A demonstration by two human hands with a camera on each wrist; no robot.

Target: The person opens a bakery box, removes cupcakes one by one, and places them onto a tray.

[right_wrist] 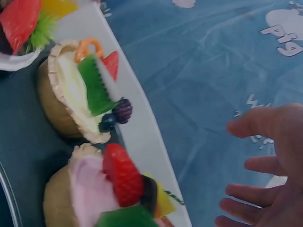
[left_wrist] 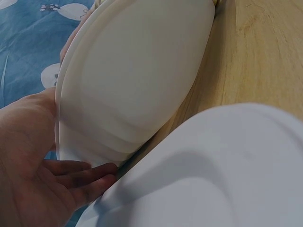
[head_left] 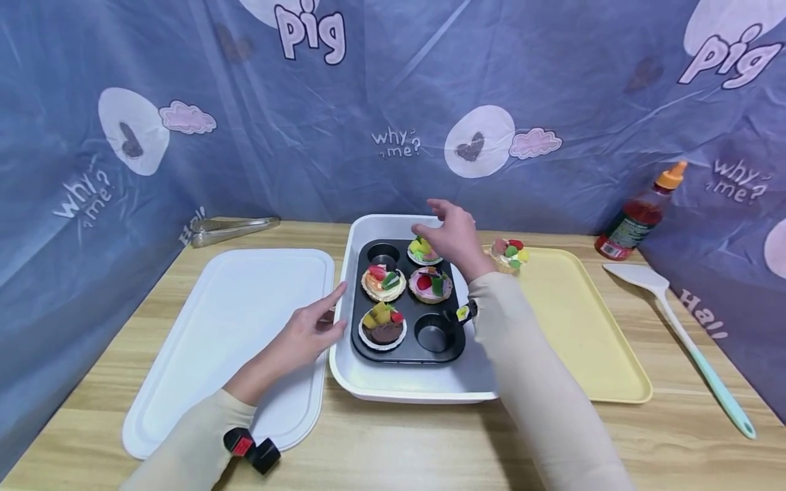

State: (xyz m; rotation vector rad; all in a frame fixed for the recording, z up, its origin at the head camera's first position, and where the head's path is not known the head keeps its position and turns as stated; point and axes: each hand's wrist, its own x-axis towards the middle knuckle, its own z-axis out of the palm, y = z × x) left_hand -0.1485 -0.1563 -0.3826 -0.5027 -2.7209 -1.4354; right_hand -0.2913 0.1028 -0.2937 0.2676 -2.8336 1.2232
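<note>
My left hand (head_left: pixel 307 327) grips the left rim of a deep white tray (head_left: pixel 424 387); in the left wrist view its lower fingers (left_wrist: pixel 87 177) lie against the outer wall. Inside that tray sits a black muffin tin (head_left: pixel 408 354) with several toy tarts. A chocolate tart (head_left: pixel 382 333) stands near left, a cream tart (head_left: pixel 383 289) behind it, and a pink-cream tart (head_left: pixel 431 292) at middle right. Above the far right tart (head_left: pixel 422 258) hovers my right hand (head_left: pixel 453 235), fingers spread and holding nothing. Two dark wells show in the tin.
A fruit-topped tart (head_left: pixel 508 259) sits at the far left of a yellow tray (head_left: pixel 589 341), partly behind my right arm. Left lies a flat white tray (head_left: pixel 239 320), with metal tongs (head_left: pixel 230 228) beyond it. A sauce bottle (head_left: pixel 638 215) and a spatula (head_left: pixel 681 327) are right.
</note>
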